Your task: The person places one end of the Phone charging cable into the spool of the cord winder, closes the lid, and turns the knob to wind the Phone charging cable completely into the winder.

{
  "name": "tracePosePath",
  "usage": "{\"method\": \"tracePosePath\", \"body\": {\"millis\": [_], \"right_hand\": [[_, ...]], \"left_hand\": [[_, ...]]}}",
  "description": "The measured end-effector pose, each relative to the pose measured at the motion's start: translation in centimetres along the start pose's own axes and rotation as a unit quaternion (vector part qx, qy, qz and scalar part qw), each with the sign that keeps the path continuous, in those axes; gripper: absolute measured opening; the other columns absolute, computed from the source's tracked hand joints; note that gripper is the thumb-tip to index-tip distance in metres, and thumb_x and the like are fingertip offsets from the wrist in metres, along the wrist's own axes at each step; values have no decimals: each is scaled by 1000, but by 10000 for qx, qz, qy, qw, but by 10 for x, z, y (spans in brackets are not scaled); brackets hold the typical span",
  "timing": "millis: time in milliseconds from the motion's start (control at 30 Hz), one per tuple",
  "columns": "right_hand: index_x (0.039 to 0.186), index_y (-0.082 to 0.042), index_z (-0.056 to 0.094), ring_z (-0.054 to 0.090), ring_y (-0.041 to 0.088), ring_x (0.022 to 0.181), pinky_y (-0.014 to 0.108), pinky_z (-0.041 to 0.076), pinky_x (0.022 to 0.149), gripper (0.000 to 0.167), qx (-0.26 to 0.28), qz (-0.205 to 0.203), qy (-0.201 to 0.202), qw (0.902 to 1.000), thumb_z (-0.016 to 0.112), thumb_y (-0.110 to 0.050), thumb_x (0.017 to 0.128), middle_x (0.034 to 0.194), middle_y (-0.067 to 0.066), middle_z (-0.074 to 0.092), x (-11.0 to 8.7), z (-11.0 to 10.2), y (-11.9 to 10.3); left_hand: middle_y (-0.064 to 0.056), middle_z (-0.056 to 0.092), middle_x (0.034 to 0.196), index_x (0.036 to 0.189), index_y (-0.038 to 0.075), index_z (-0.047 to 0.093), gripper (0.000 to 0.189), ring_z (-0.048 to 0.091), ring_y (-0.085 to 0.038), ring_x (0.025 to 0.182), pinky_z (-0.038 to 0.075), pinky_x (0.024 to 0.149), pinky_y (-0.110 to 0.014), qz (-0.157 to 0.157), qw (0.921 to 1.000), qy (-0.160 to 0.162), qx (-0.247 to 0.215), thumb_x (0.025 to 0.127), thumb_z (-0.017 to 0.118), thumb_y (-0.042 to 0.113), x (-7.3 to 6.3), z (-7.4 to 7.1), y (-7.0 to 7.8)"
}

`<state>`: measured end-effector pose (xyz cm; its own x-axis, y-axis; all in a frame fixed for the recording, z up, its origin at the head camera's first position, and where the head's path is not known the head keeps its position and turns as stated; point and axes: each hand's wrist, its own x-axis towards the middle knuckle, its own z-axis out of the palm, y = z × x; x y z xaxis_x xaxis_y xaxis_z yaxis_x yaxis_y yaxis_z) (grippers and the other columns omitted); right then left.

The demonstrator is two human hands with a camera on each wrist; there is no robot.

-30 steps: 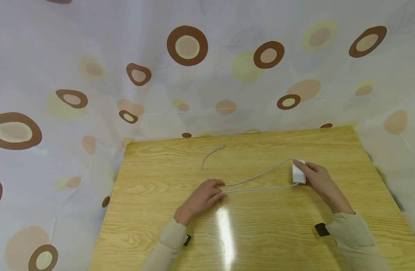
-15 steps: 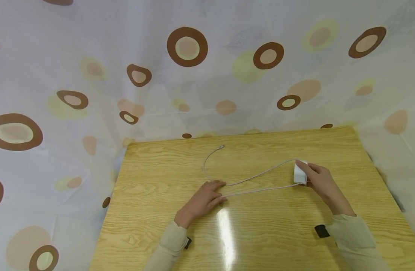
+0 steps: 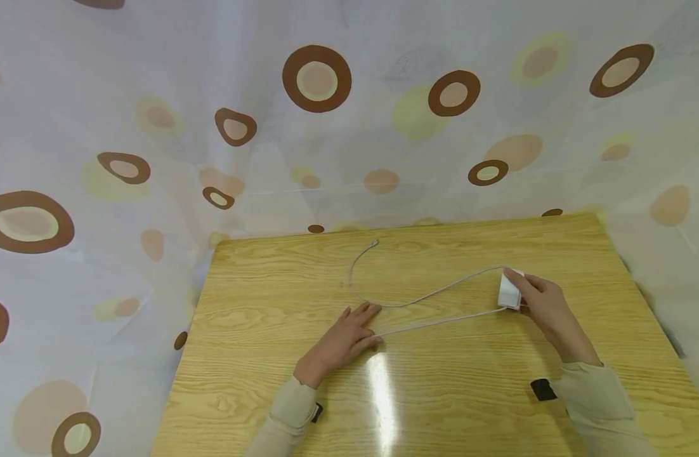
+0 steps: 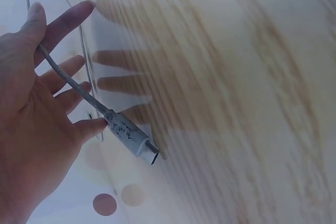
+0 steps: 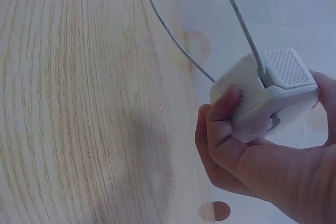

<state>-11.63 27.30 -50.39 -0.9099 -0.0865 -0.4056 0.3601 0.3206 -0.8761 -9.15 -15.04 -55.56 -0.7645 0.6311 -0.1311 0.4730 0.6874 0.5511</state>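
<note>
A white sheet printed with brown, peach and yellow rounded spots rises behind the desk and along its sides. The desk is wood-grained, with a streak of glare toward the near edge. Two beige sleeves reach in from that edge. We see the left hand left of the desk's middle, fingers spread and nearly straight, thumb and index finger pinching a strand. The right hand, nearer the right edge, grips a white block, fingers curled against one side and thumb on the other; from the right wrist we make out dotted texture on its faces. A thin pale cable leaves the block in two strands: one runs straight to the pinch, the other bends past the left fingertips. We find a grey connector just before the left palm, and another small plug near the desk's far edge.
</note>
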Motion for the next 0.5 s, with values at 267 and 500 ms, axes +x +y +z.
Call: {"method": "tracePosePath", "body": {"millis": [267, 500], "right_hand": [[163, 14, 12, 63, -6, 92, 21, 60, 85, 92, 225, -19, 105, 9997, 42, -56, 110, 118, -3, 56, 2, -2, 0], [163, 14, 10, 63, -3, 90, 22, 61, 83, 93, 542, 43, 249, 9982, 44, -54, 110, 110, -9, 56, 4, -3, 0]], "left_hand": [[-9, 32, 174, 104, 17, 83, 42, 21, -31, 166, 16, 132, -63, -54, 9998, -169, -95, 111, 50, 42, -2, -1, 4], [-9, 34, 172, 111, 17, 83, 40, 22, -31, 165, 15, 132, -64, 19, 9998, -188, -28, 111, 50, 40, -3, -1, 7]]}}
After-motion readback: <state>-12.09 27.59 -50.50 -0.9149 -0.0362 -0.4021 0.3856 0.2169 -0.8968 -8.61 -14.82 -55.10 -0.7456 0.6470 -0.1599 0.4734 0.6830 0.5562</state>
